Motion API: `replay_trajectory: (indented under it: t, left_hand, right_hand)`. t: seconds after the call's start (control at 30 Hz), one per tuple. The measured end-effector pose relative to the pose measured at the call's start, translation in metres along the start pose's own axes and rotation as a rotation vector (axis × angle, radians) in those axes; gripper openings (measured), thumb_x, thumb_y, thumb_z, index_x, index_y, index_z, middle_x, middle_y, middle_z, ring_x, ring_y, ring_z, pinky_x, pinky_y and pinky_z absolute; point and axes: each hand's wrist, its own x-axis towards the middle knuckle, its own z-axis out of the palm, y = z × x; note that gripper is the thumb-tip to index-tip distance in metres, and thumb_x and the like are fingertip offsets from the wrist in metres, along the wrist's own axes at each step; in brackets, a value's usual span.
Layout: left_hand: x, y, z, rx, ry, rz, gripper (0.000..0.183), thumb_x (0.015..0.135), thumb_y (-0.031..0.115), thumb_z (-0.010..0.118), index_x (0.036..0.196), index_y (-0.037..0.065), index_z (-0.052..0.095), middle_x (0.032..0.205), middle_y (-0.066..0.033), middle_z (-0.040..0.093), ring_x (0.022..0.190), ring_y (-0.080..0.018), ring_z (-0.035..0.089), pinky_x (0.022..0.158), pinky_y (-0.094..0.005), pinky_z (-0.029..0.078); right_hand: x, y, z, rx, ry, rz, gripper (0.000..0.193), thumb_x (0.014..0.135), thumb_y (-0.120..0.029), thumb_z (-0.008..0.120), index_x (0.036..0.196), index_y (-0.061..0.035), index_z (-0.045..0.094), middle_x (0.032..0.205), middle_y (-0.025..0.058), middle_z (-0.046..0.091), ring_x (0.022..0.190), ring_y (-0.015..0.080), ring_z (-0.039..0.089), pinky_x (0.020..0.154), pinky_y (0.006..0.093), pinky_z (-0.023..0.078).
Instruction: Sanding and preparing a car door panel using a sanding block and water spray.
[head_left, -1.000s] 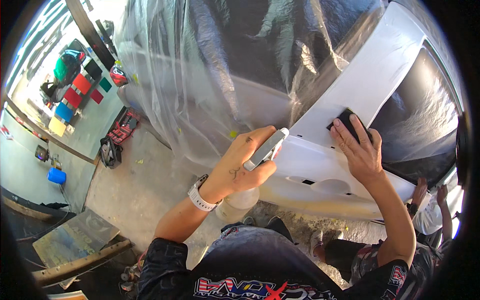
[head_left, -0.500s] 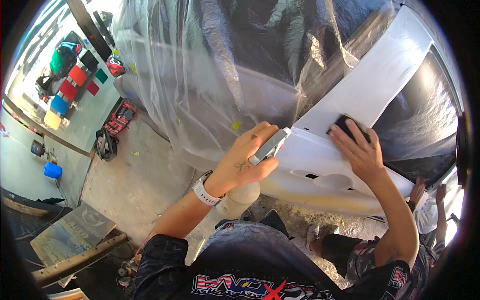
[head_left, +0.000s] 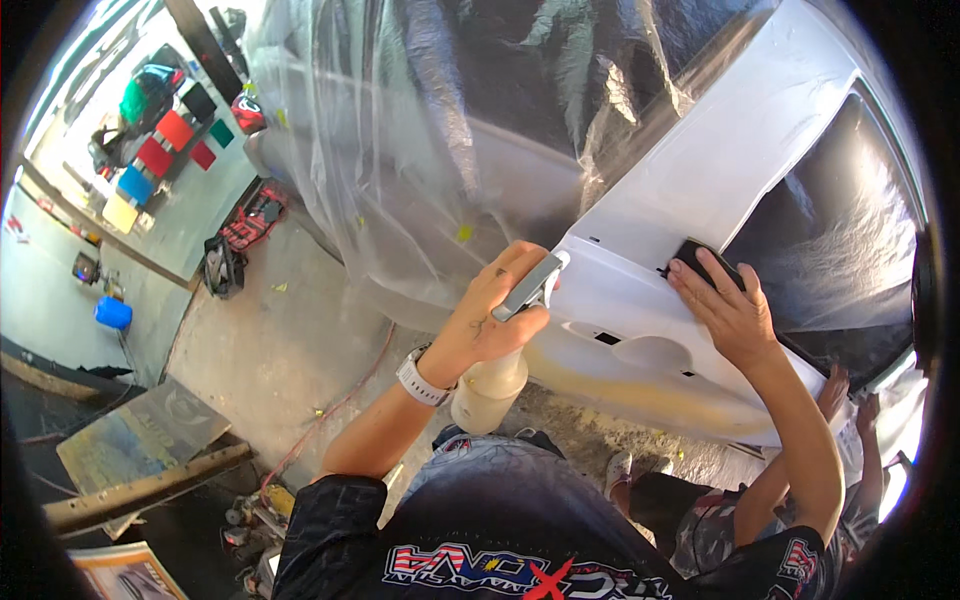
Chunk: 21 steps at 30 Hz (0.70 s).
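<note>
A translucent spray bottle (head_left: 490, 395) with a grey and white trigger head hangs upright in my left hand (head_left: 485, 318), fingers wrapped round its neck. Its nozzle points toward the front edge of a pale car door panel (head_left: 650, 300). Patches of white, grey and yellowish tone show on that panel. Flat under the fingers of my right hand (head_left: 728, 312) is a black sanding pad (head_left: 697, 253). It rests on the panel just below the window pillar, near the corner of the window; its underside is hidden.
Clear plastic sheeting (head_left: 400, 170) drapes the car left of the panel. Dark film covers the window (head_left: 850, 230). At right, a co-worker's hand (head_left: 833, 390) touches the door's lower edge. A black bag (head_left: 222, 268) and a red hose (head_left: 330, 415) lie on the floor at left.
The sanding pad under my right hand has slid slightly right and down along the panel. More of the spray bottle shows below my left hand. The whole view has shifted a little.
</note>
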Motion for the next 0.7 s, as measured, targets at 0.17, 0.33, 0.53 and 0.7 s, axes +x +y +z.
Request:
replay_trajectory:
  t: [0.17,0.33,0.53,0.7]
  left_hand:
    - [-0.005,-0.001,0.015,0.085,0.066,-0.061,0.038,0.075,0.000,0.058,0.112,0.002,0.064,0.106,-0.0075,0.057,0.092,-0.0172,0.056,0.081,-0.0312,0.045]
    - [-0.005,0.004,0.027,0.170,0.223,-0.088,0.046,0.077,0.003,0.061,0.123,0.003,0.066,0.111,-0.0030,0.062,0.092,-0.0141,0.058,0.079,-0.0290,0.048]
    - [-0.017,0.005,0.018,-0.086,0.202,-0.356,0.046,0.079,0.005,0.060,0.125,0.004,0.066,0.108,-0.0004,0.065,0.088,-0.0097,0.058,0.075,-0.0274,0.049]
    - [-0.014,0.009,0.025,-0.029,0.193,-0.297,0.044,0.079,0.006,0.060,0.123,0.004,0.066,0.110,-0.0011,0.066,0.086,-0.0099,0.058,0.072,-0.0269,0.049]
  right_hand:
    - [0.032,-0.005,0.001,0.021,0.090,-0.027,0.054,0.094,-0.015,0.059,0.148,-0.0117,0.061,0.162,-0.0013,0.053,0.150,0.0206,0.048,0.113,0.0460,0.036]
    - [0.121,-0.041,0.002,-0.172,-0.020,-0.057,0.063,0.095,-0.024,0.057,0.156,-0.0070,0.053,0.171,0.0042,0.037,0.158,0.0279,0.029,0.114,0.0441,0.030]
    - [0.055,-0.013,0.003,-0.108,0.017,-0.078,0.058,0.097,-0.022,0.055,0.155,-0.0124,0.055,0.170,-0.0006,0.039,0.157,0.0226,0.034,0.114,0.0434,0.032]
    - [-0.019,0.015,0.012,-0.081,0.051,-0.084,0.051,0.098,-0.023,0.053,0.148,-0.0150,0.062,0.167,-0.0055,0.046,0.153,0.0170,0.041,0.112,0.0436,0.035]
